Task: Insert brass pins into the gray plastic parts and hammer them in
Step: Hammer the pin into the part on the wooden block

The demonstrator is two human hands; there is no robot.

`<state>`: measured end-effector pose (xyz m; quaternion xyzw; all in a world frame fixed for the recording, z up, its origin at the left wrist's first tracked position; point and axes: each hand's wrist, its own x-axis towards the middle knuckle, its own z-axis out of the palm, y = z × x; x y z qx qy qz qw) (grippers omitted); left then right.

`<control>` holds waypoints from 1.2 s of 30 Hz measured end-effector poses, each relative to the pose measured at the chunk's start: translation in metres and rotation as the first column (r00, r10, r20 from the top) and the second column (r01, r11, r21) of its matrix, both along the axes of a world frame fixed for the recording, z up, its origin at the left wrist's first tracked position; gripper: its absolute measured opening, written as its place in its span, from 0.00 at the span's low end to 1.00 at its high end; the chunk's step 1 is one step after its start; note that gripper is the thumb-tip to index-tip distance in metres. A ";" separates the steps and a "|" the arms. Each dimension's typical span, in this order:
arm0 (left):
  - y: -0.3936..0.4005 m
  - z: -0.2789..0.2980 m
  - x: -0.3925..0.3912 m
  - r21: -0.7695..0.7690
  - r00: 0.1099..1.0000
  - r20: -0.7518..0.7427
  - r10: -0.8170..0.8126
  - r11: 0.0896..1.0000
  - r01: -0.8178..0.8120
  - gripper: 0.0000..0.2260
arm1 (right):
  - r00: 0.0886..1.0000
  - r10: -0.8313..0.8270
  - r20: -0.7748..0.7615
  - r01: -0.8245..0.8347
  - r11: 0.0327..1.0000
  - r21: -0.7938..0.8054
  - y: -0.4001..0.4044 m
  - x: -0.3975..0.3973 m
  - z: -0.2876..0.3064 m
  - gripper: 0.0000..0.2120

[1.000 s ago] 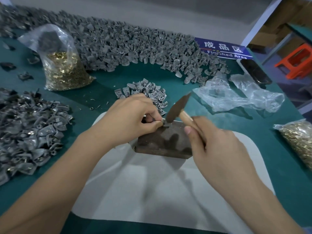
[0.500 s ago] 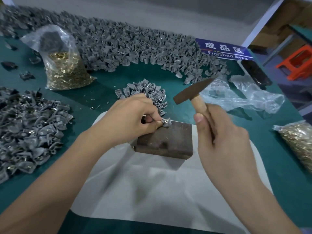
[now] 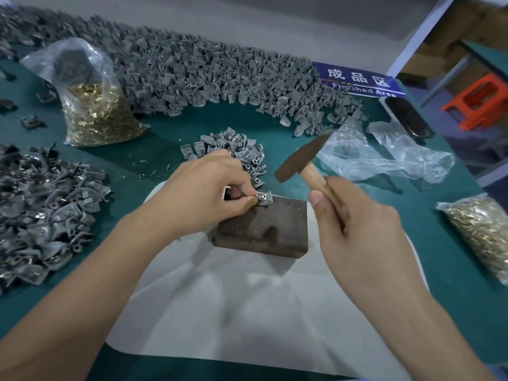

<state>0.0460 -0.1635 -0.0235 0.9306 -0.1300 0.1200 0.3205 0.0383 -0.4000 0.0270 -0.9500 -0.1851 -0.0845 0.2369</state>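
Item 1: my left hand (image 3: 203,193), grip closed in a pinch on one gray part (image 3: 264,198), thumb and forefinger at its near end. The part rests on the far left corner of the dark block (image 3: 264,229); something shiny shows in it, too small to say whether it is a pin.

Item 2: my right hand (image 3: 354,224), grip wrapped round the wooden handle of the hammer (image 3: 299,160). The rusty head is raised, tilted, above and to the right of the part, not touching it.

Item 3: the block, lying on a white sheet (image 3: 247,306) spread over the green bench (image 3: 450,265).

Item 4: small heap of gray parts (image 3: 233,149), just beyond my left hand.

Item 5: long bank of gray parts (image 3: 206,75) along the far side of the bench, reaching a blue sign (image 3: 357,81) reading "Finished Area".

Item 6: darker heap of parts (image 3: 41,213), left side.

Item 7: clear bag of brass pins (image 3: 93,111), far left, standing upright, open at the top.

Item 8: second bag of brass pins (image 3: 481,237), right edge.

Item 9: crumpled clear plastic (image 3: 384,155), beyond the hammer; a phone (image 3: 406,116) lies behind it.
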 end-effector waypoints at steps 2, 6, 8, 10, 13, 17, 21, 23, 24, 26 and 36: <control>0.001 0.000 0.000 0.001 1.000 -0.002 -0.003 1.000 0.003 0.05 | 0.998 -0.008 0.065 0.002 0.996 0.090 0.000 0.000 0.004 0.10; 0.000 0.000 0.001 -0.003 1.000 -0.007 -0.003 1.000 0.003 0.05 | 0.999 0.011 0.040 -0.014 0.996 0.085 0.003 -0.004 0.000 0.08; 0.000 -0.001 0.000 -0.012 1.000 -0.007 0.009 1.000 -0.009 0.05 | 0.998 0.028 -0.065 -0.031 0.999 -0.041 0.007 -0.008 -0.006 0.12; 0.001 -0.002 0.000 -0.017 1.000 -0.012 0.014 1.000 -0.015 0.05 | 0.993 0.020 -0.116 -0.033 0.993 -0.110 0.006 -0.010 -0.010 0.14; 0.000 -0.001 0.000 -0.004 1.000 -0.004 0.019 1.000 -0.019 0.05 | 0.999 0.011 -0.050 -0.014 0.998 -0.065 0.001 -0.008 -0.007 0.12; 0.000 -0.001 0.000 -0.006 1.000 -0.001 0.011 1.000 -0.011 0.05 | 1.000 -0.008 0.030 0.006 0.999 0.053 0.000 -0.008 0.001 0.12; 0.000 -0.002 0.000 -0.013 1.000 0.001 0.011 1.000 -0.011 0.05 | 0.999 0.031 -0.045 -0.032 0.999 -0.024 0.007 -0.010 -0.003 0.11; 0.000 -0.002 0.000 -0.015 1.000 0.005 0.015 1.000 -0.015 0.04 | 0.991 0.049 -0.126 -0.068 0.986 -0.154 0.009 -0.011 -0.005 0.13; 0.000 -0.002 0.000 -0.015 1.000 0.007 0.013 1.000 -0.013 0.04 | 0.991 0.047 -0.127 -0.068 0.985 -0.161 0.008 -0.011 -0.006 0.13; 0.000 -0.002 0.000 -0.015 1.000 0.012 0.009 1.000 -0.008 0.04 | 0.996 0.042 -0.078 -0.051 0.992 -0.117 0.006 -0.010 -0.003 0.13; 0.000 -0.002 0.001 -0.033 1.000 0.010 0.013 0.999 -0.013 0.04 | 0.998 0.042 -0.055 -0.043 0.999 -0.005 0.007 -0.011 -0.004 0.09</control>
